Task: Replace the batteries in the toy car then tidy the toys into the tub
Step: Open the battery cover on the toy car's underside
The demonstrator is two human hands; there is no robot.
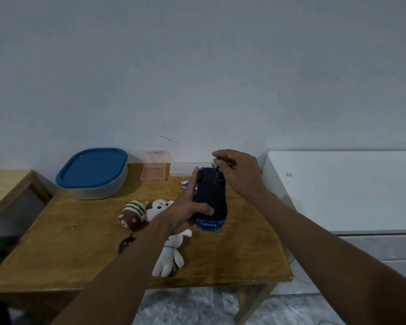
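Note:
A blue toy car [211, 198] is held upside down above the wooden table [244, 249], its black underside facing up. My left hand [185, 212] grips the car along its left side. My right hand [237, 172] pinches a thin dark tool [217, 167], likely a screwdriver, standing on the far end of the underside. Small blue-and-white batteries [185, 183] lie on the table beyond the car. The tub [93, 174], clear with a blue lid on, stands at the back left.
A brown striped plush [131, 213], a pink plush [158, 207] and a white rabbit plush [169, 256] lie near my left arm, with a black remote [126, 245] beside them. A pink clear box [153, 170] and a white box [185, 170] stand by the wall. A white cabinet [349, 191] stands right.

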